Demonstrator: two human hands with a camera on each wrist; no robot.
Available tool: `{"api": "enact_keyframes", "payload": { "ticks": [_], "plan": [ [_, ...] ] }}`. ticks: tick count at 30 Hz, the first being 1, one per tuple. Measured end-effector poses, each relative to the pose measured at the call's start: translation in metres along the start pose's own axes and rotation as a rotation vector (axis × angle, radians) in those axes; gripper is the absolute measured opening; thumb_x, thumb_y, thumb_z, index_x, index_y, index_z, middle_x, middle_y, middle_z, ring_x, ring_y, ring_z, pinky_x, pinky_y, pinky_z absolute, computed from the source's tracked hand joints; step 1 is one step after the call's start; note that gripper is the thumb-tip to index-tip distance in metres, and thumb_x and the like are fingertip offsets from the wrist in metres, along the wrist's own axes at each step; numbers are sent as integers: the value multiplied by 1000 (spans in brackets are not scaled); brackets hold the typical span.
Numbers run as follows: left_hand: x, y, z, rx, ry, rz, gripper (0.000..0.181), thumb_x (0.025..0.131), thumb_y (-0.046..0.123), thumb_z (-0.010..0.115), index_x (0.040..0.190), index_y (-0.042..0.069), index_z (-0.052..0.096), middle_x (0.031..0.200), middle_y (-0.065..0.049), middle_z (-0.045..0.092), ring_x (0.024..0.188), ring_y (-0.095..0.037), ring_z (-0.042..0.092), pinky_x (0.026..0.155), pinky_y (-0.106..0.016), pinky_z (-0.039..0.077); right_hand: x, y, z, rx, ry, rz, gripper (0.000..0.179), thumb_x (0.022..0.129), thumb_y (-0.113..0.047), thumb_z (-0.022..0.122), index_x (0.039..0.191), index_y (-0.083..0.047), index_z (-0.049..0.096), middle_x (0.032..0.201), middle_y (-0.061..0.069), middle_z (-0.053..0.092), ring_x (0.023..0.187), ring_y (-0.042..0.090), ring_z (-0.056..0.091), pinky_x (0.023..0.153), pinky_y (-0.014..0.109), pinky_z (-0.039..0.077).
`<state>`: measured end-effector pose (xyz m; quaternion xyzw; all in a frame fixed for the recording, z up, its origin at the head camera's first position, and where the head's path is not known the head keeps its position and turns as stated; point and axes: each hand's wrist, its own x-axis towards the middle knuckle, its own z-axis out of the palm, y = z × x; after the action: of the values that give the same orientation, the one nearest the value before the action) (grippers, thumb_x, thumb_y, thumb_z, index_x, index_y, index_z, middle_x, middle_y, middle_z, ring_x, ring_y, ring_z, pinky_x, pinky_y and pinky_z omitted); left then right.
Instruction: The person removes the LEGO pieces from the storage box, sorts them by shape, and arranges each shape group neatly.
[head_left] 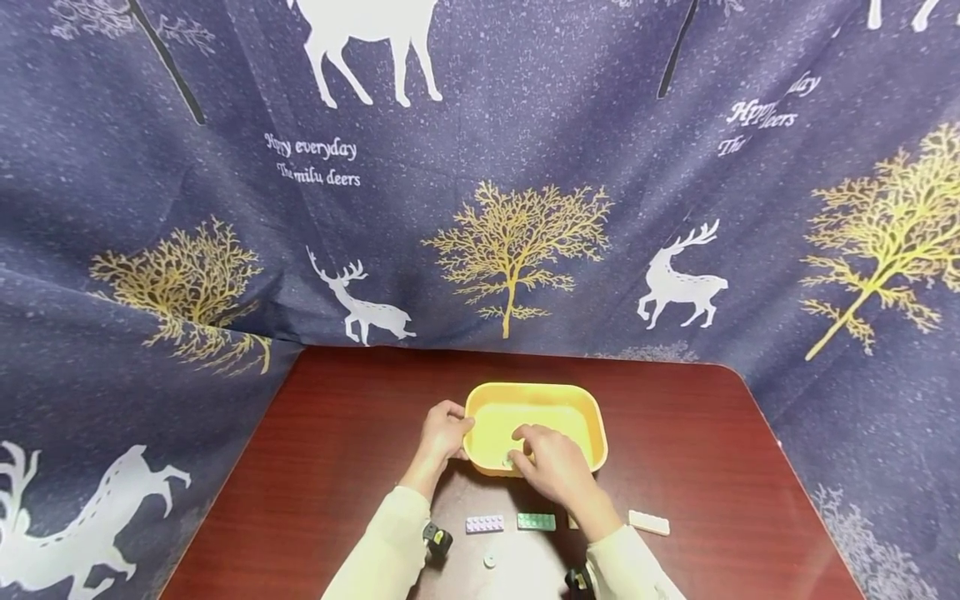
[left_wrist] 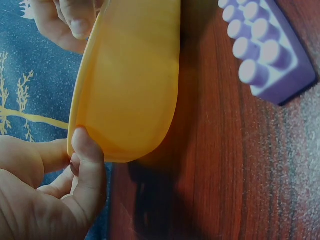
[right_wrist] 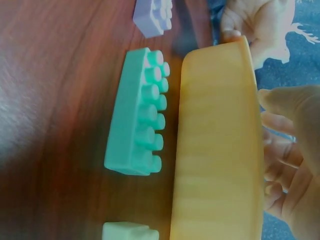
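Note:
A yellow plastic bin (head_left: 480, 398) stands on the table. My left hand (head_left: 444, 430) pinches the bin's left rim, thumb over the edge and fingers outside, as the left wrist view shows. My right hand (head_left: 553, 460) reaches over the front rim into the bin, its fingers bent with a gap between thumb and forefinger. A small pale piece (head_left: 507, 462) shows beside the thumb tip, inside the bin. In the right wrist view the bin wall hides part of the right fingers (right_wrist: 282, 150).
In front of the bin lie a purple building brick (head_left: 484, 523), a green brick (head_left: 536, 522) and a cream brick (head_left: 648, 522). A pale green brick (right_wrist: 129, 231) is mostly hidden by my right arm. A small round pale piece (head_left: 490, 560) lies nearer me. Patterned cloth (head_left: 480, 167) hangs behind the table.

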<state>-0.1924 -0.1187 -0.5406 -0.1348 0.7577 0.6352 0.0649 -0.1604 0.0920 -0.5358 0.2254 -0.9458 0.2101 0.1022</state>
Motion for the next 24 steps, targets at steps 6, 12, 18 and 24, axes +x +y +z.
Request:
{"api": "enact_keyframes", "payload": {
  "ticks": [6, 12, 18, 24],
  "plan": [
    [-2, 0, 1, -19, -9, 17, 19, 95, 0, 66, 110, -9, 58, 92, -27, 65, 52, -23, 63, 37, -26, 56, 10, 1, 0, -10, -37, 11, 26, 89, -36, 77, 106, -19, 71, 83, -5, 67, 71, 14, 64, 60, 34, 55],
    [-2, 1, 2, -9, -10, 4, 17, 95, 1, 66, 108, -7, 59, 91, -24, 65, 55, -25, 64, 39, -26, 57, 19, 1, 0, -12, -72, 11, 28, 88, -38, 78, 108, -19, 70, 84, -4, 68, 73, 14, 64, 62, 35, 56],
    [-1, 0, 2, -10, -6, 1, 15, 95, 1, 66, 107, -6, 60, 94, -25, 67, 56, -26, 65, 39, -26, 56, 25, 0, 3, -24, -109, 12, 28, 88, -37, 79, 107, -18, 70, 77, -9, 62, 70, 13, 61, 61, 34, 55],
    [-1, 0, 1, -3, 0, 1, 15, 95, 1, 67, 106, -6, 60, 94, -26, 67, 54, -24, 64, 38, -25, 56, 30, -1, 7, -4, -155, 24, 25, 87, -35, 78, 105, -18, 72, 68, -11, 58, 67, 14, 61, 59, 36, 54]
  ]
}}
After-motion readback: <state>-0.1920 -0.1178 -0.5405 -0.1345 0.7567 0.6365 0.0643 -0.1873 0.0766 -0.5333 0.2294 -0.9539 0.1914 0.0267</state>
